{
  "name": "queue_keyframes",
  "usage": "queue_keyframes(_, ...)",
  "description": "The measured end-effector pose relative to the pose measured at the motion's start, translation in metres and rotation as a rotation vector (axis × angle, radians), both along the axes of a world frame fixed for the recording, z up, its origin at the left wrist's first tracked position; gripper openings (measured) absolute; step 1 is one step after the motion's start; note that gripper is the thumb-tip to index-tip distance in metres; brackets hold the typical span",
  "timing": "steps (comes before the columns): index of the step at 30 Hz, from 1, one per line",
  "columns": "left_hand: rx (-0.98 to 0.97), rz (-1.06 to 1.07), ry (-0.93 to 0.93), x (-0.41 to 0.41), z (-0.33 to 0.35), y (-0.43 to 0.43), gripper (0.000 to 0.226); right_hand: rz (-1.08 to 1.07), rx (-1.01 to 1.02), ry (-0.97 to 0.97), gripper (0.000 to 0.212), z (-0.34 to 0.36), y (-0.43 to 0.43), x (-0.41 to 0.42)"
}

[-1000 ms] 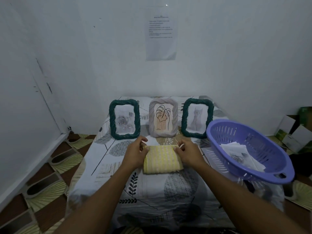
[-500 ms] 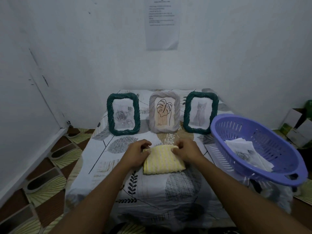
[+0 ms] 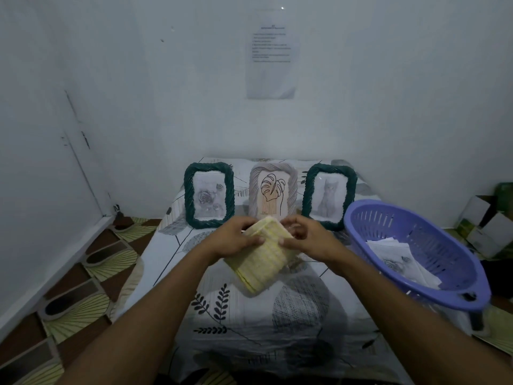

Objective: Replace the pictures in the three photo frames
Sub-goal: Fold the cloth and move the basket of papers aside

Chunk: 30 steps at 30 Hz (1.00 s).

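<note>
head view: left hand (image 3: pixel 236 240) and right hand (image 3: pixel 312 241) grip a folded yellow cloth (image 3: pixel 263 262), fingers curled on its upper end, tilted over the desk (image 3: pixel 249 323). behind stand a rose frame (image 3: pixel 208 195), leaf frame (image 3: pixel 273 190) and cat frame (image 3: pixel 329 195), then a purple basket (image 3: pixel 433 240).

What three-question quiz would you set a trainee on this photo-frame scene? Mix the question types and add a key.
1. True or false: the left hand and the right hand are both clear of the yellow cloth.
2. Which picture is in the grey frame? A a cat; B a leaf; C roses.
3. Fill the gap: the loose papers lie inside the purple ____.

Key: 1 false, both hands grip it and it is tilted. 2 B. 3 basket.
</note>
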<state>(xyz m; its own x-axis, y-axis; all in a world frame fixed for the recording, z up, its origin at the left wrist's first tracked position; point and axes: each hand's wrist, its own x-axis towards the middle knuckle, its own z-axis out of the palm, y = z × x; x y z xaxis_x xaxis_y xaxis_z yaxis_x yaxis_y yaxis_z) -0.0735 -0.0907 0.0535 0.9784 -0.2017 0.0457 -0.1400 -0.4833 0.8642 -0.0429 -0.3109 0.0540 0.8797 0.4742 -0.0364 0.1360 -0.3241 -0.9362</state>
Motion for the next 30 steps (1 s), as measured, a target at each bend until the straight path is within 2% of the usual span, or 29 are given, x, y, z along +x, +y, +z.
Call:
queue_keyframes(2, -0.159, 0.065, 0.028, -0.008, -0.001, 0.01, 0.017, 0.013, 0.083, 0.114, 0.043, -0.006, -0.001, -0.006)
queue_keyframes(4, -0.239, 0.121, 0.041, -0.016, -0.006, 0.021, 0.024, -0.009, 0.215, 0.21, 0.039, -0.012, 0.007, -0.012)
queue_keyframes(10, -0.232, 0.198, 0.087, -0.046, -0.022, 0.059, 0.044, -0.128, 0.317, 0.296, 0.032, -0.025, 0.079, -0.028)
queue_keyframes(15, -0.163, 0.376, 0.117, -0.07, -0.035, 0.115, 0.037, -0.182, 0.303, 0.304, 0.035, -0.043, 0.144, -0.035)
queue_keyframes(18, 0.039, 0.51, 0.056, -0.076, -0.043, 0.137, 0.044, -0.237, 0.198, 0.197, 0.035, -0.056, 0.179, -0.032)
queue_keyframes(21, 0.301, 0.601, -0.014, -0.075, -0.057, 0.144, 0.063, -0.256, 0.013, -0.026, 0.034, -0.065, 0.193, -0.036)
queue_keyframes(23, 0.361, 0.6, -0.064, -0.075, -0.07, 0.147, 0.07, -0.23, -0.024, -0.133, 0.033, -0.074, 0.194, -0.041)
queue_keyframes(27, 0.468, 0.498, -0.141, -0.075, -0.086, 0.149, 0.053, -0.133, -0.082, -0.327, 0.026, -0.089, 0.191, -0.042)
queue_keyframes(30, 0.448, 0.506, -0.174, -0.073, -0.088, 0.149, 0.038, -0.07, -0.184, -0.435, 0.025, -0.093, 0.19, -0.037)
